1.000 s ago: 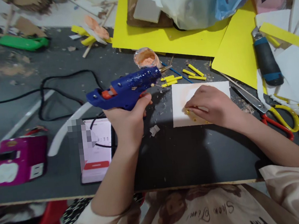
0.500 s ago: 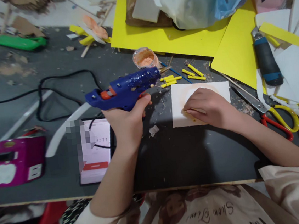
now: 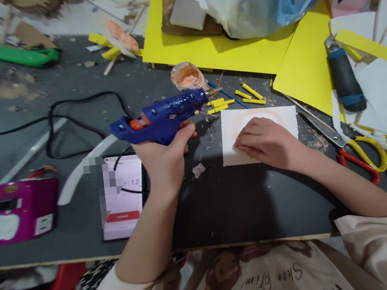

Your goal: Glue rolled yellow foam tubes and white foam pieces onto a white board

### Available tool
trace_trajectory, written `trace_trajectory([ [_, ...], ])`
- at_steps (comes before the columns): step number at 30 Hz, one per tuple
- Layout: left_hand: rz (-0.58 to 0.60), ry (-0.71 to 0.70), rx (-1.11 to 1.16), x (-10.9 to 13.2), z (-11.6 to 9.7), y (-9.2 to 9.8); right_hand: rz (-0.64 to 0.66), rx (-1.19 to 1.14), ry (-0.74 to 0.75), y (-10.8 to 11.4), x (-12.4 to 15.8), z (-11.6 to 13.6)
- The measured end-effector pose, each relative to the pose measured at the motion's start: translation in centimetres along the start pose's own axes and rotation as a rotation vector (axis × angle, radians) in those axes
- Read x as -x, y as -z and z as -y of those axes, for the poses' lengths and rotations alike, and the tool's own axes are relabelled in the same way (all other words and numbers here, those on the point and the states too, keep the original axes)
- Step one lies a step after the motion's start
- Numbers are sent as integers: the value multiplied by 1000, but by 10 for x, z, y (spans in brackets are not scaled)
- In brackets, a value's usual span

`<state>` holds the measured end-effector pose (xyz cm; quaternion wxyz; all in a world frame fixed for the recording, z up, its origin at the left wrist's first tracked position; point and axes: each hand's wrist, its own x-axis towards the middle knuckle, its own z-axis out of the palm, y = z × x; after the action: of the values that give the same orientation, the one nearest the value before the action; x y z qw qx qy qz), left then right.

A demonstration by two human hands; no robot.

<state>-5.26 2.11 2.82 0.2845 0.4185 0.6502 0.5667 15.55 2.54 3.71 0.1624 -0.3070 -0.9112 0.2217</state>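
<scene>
My left hand grips a blue hot glue gun by its handle, thumb forward near the orange trigger. The nozzle points right, and a clear glue stick trails from the back. My right hand rests on a square of white paper with a pale orange ring on it. Its fingers are drawn together and press down near the paper's left side. A bit of yellow shows under them, but what they hold is hidden. Several short yellow rolled sticks lie just beyond the paper, beside a small jar of orange material.
Scissors and a utility knife lie to the right. Yellow sheets and a plastic bag fill the back. A phone, a black cord and a purple box sit at left.
My right hand has shifted slightly, its fingers now pressed flatter and covering more of the yellow bit on the paper. The glue gun stays in place in my left hand.
</scene>
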Motion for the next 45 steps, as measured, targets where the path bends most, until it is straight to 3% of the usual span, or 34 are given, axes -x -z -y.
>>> trace_trajectory([
  [4,-9,-19,14,0,2,-1,-16,18,6,0,0,0],
  [8,-19,-11,15,0,2,-1,-131,-29,-5,8,1,-2],
  [14,-51,35,-38,-1,2,-3,-255,-19,-238,24,-2,-23],
  [19,-63,83,-10,-2,1,-4,-170,116,-334,16,-31,-43],
  [26,-32,70,-6,0,-1,-3,-132,207,-264,0,-68,-59],
  [33,-28,85,-42,-1,1,-3,-71,48,-305,2,-77,-59],
  [36,-57,80,-30,-1,1,-3,-117,-69,-289,10,-79,-60],
  [39,-87,74,26,-2,0,-4,-143,-37,-312,16,-83,-61],
  [45,-102,51,44,-2,-3,-5,70,176,-310,13,-95,-51],
])
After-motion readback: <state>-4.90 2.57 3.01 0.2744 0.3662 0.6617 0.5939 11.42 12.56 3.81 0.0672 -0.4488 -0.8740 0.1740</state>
